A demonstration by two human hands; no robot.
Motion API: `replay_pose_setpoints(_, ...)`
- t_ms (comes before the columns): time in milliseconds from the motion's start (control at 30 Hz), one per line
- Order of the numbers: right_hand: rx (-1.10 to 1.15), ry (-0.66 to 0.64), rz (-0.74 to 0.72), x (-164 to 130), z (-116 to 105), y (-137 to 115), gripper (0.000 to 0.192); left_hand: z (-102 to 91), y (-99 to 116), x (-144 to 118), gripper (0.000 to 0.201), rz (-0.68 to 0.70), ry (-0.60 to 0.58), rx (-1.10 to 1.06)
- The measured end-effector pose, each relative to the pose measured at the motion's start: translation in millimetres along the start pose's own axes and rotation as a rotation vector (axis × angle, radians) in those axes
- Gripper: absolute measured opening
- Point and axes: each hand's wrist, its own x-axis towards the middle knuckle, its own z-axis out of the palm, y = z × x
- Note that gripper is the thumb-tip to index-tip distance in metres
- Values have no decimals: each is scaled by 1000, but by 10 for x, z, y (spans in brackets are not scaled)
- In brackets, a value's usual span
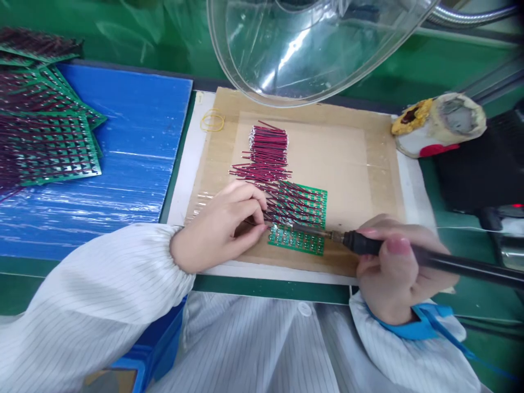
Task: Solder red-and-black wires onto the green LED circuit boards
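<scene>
left hand [223,221] pinches a red wire [262,221] on the green board [301,224] | right hand [393,267] grips soldering iron [360,243] | risk: hot tip near fingers, burn or slipped wire

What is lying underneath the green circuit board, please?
The green circuit board lies on a taped cardboard sheet, which rests on a white mat. Red wires and the left hand cover part of it.
</scene>
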Motion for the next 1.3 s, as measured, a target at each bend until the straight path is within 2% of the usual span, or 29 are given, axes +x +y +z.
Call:
replay_pose_setpoints(100,-17,57,20,14,-6,24,14,-27,21,-9,7,4,2,-9)
replay_pose_setpoints(200,-16,77,33,26,-34,36,14,-143,42,51,5,3,-6,9)
replay_pose_setpoints(300,-4,93,24,37,-55,43,15,-288,0,246,6,20,52,83)
replay_pose_setpoints(400,-16,110,23,39,-74,34,15,-346,-132,530,7,27,106,176)
replay_pose_setpoints(567,-51,168,54,8,-130,23,16,-270,-350,820,9,-13,-24,294)
replay_pose_setpoints(633,-59,199,49,1,-143,38,16,-252,-377,817,11,-10,-34,283)
replay_pose_setpoints(767,-41,196,17,10,-143,66,17,-254,-372,729,13,-35,73,205)
replay_pose_setpoints(867,-51,185,54,9,-143,52,16,-250,-365,678,12,-59,136,123)
replay_pose_setpoints(967,-75,173,95,-8,-154,33,16,-245,-363,654,10,-39,185,90)
replay_pose_setpoints(1133,-71,174,70,-29,-156,43,16,-242,-349,633,9,9,224,51)
replay_pose_setpoints(1300,-54,184,64,-23,-150,55,16,-218,-263,595,11,-58,296,-235)
